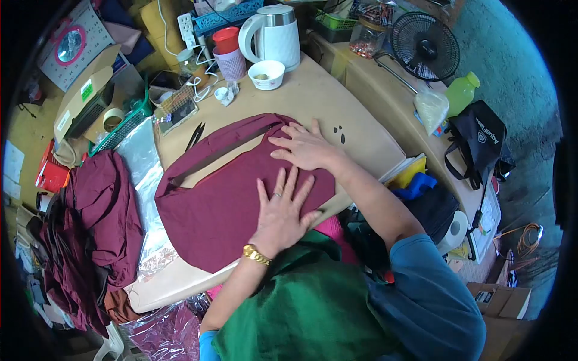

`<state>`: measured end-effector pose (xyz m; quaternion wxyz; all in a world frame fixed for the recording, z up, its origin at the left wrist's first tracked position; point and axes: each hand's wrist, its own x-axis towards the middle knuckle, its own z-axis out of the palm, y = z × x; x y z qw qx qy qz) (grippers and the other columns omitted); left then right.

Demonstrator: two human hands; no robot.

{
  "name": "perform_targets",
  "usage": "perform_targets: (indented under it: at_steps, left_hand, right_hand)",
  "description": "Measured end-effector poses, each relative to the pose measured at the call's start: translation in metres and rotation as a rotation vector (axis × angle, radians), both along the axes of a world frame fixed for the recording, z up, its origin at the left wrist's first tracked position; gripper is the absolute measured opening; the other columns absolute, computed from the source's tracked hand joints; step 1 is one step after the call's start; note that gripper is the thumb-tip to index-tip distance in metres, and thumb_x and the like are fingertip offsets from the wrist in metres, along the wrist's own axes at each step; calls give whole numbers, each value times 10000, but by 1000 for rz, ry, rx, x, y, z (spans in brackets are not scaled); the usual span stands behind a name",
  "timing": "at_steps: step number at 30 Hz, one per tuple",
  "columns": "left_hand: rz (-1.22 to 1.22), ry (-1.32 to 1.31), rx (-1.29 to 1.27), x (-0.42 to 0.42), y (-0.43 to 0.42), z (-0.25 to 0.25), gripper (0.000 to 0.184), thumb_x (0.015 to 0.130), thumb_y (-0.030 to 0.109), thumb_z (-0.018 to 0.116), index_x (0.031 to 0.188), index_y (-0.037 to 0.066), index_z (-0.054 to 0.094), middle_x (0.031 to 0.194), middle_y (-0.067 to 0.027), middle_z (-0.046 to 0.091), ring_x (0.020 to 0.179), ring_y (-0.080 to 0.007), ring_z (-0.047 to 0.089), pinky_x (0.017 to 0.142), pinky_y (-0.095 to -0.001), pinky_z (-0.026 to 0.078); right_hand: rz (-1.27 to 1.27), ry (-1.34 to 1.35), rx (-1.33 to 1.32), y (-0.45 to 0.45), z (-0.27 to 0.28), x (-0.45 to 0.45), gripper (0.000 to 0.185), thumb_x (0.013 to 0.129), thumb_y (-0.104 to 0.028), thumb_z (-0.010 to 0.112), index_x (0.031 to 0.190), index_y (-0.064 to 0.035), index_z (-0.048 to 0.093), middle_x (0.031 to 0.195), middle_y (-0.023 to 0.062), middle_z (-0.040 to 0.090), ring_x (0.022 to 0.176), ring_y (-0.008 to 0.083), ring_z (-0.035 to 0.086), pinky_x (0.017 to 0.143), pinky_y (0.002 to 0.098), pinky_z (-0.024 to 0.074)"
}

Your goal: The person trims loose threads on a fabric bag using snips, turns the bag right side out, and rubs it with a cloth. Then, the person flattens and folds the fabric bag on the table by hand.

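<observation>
A maroon cloth shoulder bag [223, 210] lies flat on the table, its wide strap [224, 139] curving along the far side. An orange-red line marks its opening edge. My left hand [283, 210], with a ring and a gold watch [257, 254] at the wrist, rests flat on the bag's body with fingers spread. My right hand [304, 146] is also flat, fingers apart, where the strap meets the bag's upper right end. Neither hand grips anything.
Clear plastic bags [147, 174] and a pile of maroon bags [105, 210] lie to the left. Black snips [195, 136] sit beyond the strap. A white kettle [283, 39], a bowl [266, 75] and a purple cup [230, 64] stand at the back. A fan [425, 46] is at the right.
</observation>
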<state>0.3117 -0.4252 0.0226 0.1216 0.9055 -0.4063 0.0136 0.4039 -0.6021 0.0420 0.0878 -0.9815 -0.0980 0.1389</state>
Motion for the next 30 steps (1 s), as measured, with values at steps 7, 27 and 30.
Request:
perform_targets:
  at_steps: [7,27,30]
  left_hand:
    - [-90,42,-5,-13,12,-10,806,914,610,531,1549,158,326,1612,-178,240,1496,-406,189,1159,-679,113]
    - [905,-549,-404,-22,314,8,91,814,76,730,861,65,652,970,-86,641,949,-283,597,793,-413,414]
    - [894,-605,-554,-23,298,22,91,810,34,715,860,44,639,882,-105,614,889,-304,604,749,-420,443]
  right_hand:
    - [6,-286,36,3,-32,-6,609,983,-577,434,1517,-286,389,1613,121,274,1517,297,167,1143,722,51]
    - [618,-489,738,272,-2,-30,454,760,-315,817,1084,-52,637,1178,146,632,1088,331,614,965,443,456]
    - [727,-627,799,341,-28,-9,202,804,-171,731,913,-60,603,992,111,629,939,329,621,890,434,451]
